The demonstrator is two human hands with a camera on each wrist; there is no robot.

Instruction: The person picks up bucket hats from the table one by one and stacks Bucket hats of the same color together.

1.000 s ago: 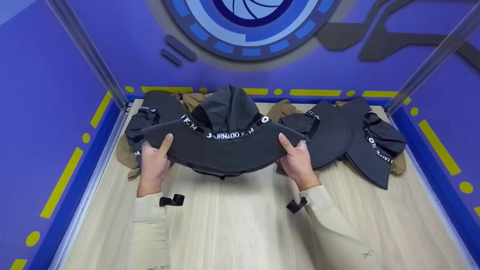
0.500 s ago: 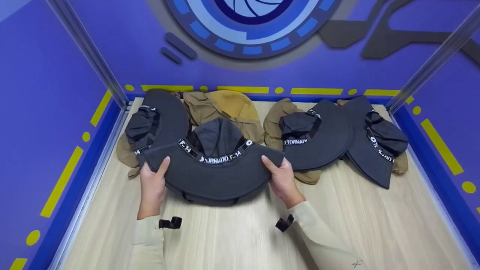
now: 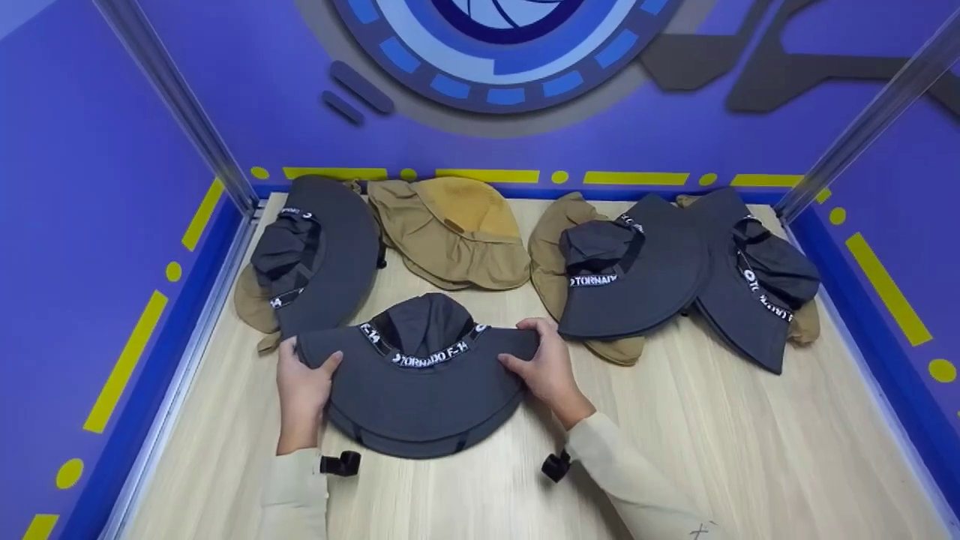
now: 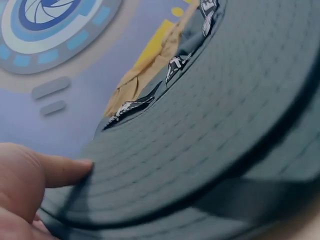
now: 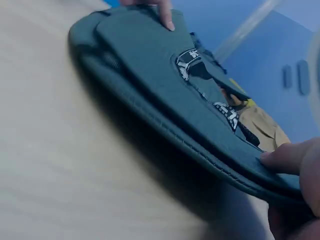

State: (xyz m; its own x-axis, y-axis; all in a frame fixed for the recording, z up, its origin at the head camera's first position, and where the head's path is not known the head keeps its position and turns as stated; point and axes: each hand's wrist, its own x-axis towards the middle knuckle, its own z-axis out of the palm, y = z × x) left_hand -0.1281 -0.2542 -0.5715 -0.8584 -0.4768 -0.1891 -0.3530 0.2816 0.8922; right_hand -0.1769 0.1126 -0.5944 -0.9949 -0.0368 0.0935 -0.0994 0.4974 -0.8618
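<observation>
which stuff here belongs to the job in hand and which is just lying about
In the job:
front dark hat, gripped by its brim
left hand
right hand

Apparently just lying about, gripped by neither hand:
left-side dark hat
tan hat
inner-right dark hat
far-right dark hat

- Front hat (image 3: pixel 427 405): white lettering on its black band (image 3: pixel 431 358) reads "TORNADO F-14", with "14" showing again farther left; both wrist views give only scraps of it.
- Hat second from right (image 3: pixel 667 270): "TORNADO" on its band — the last letter partly cut off.
- Left-hand hat (image 3: pixel 349 262): "14" at the band's lower end.
- Far-right hat (image 3: pixel 731 307): round white emblem, letters too creased to read.
- Right sleeve (image 3: pixel 630 480): dark X-like mark.
</observation>
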